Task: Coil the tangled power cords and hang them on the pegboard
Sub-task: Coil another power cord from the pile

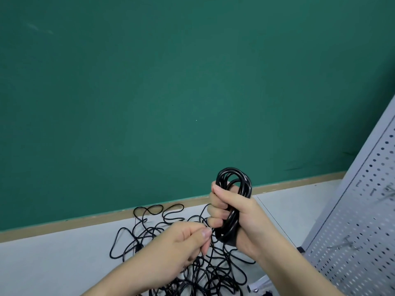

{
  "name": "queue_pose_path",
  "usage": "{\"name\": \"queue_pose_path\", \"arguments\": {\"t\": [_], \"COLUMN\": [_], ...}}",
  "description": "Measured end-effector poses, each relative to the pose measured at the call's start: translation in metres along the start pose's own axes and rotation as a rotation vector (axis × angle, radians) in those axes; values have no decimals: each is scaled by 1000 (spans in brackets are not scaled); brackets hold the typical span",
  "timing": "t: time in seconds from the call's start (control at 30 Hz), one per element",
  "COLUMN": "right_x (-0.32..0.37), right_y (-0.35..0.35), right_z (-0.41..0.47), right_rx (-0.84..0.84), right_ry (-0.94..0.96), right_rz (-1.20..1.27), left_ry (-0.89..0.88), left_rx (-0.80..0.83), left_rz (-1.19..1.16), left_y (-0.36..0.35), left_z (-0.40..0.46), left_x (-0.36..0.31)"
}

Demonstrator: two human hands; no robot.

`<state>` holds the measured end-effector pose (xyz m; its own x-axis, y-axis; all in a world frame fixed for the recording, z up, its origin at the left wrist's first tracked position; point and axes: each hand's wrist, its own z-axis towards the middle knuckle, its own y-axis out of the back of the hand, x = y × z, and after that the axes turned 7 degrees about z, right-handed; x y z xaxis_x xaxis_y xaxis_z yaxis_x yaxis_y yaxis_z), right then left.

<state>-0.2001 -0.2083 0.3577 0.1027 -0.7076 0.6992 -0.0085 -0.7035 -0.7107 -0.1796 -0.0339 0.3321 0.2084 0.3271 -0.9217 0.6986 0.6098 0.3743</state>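
Low in the frame, right of centre, the right hand [237, 214] grips a coil of black cord [234, 201], fingers wrapped round its middle so that loops stand above the fist. Just left of it, the left hand [181, 246] pinches a thin strand between thumb and forefinger; the strand seems to run to the coil, though blur hides the join. Beneath both hands the tangled cords [166, 231] sprawl on the pale floor [53, 263]. The grey pegboard [363, 221] leans along the right edge, a green wall [171, 82] behind.
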Motion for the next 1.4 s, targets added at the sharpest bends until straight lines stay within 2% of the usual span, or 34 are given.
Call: {"name": "queue_pose_path", "arguments": {"t": [0.23, 0.33, 0.4, 0.5, 0.77, 0.9, 1.0, 1.07, 1.2, 1.27, 1.33, 1.4], "right_x": [23, 26, 20, 11, -24, -36, -40, -36, -10, 2, 9, 11], "right_y": [18, 31, 33, 30, 0, -13, -23, -28, -28, -13, 8, 29], "right_z": [9, 10, 8, 3, -4, -8, -17, -22, -23, -16, -3, 12], "right_rx": [-172, -174, -71, 98, 411, 507, 718, 806, 728, 602, 346, 23], "right_ry": [177, 143, 53, -150, -378, -553, -595, -540, -382, -346, -288, -226], "right_rz": [-191, -517, -753, -920, -1335, -1531, -1502, -1363, -955, -806, -731, -631], "left_ry": [-97, -173, -251, -302, -376, -403, -188, -94, -134, -125, -84, 19], "left_rx": [-192, -264, -351, -446, -394, -264, -57, -10, -95, -164, -261, -271], "left_rz": [573, 662, 762, 843, 936, 758, 416, 219, 134, 121, 277, 503], "left_y": [23, 38, 47, 59, 55, 49, 43, 41, 32, 30, 33, 37], "left_z": [-10, -14, -16, -21, -27, -30, -26, -21, -11, -9, -5, 1], "left_x": [7, 9, 6, 1, -5, -11, -6, 0, 2, 3, 15, 32]}}
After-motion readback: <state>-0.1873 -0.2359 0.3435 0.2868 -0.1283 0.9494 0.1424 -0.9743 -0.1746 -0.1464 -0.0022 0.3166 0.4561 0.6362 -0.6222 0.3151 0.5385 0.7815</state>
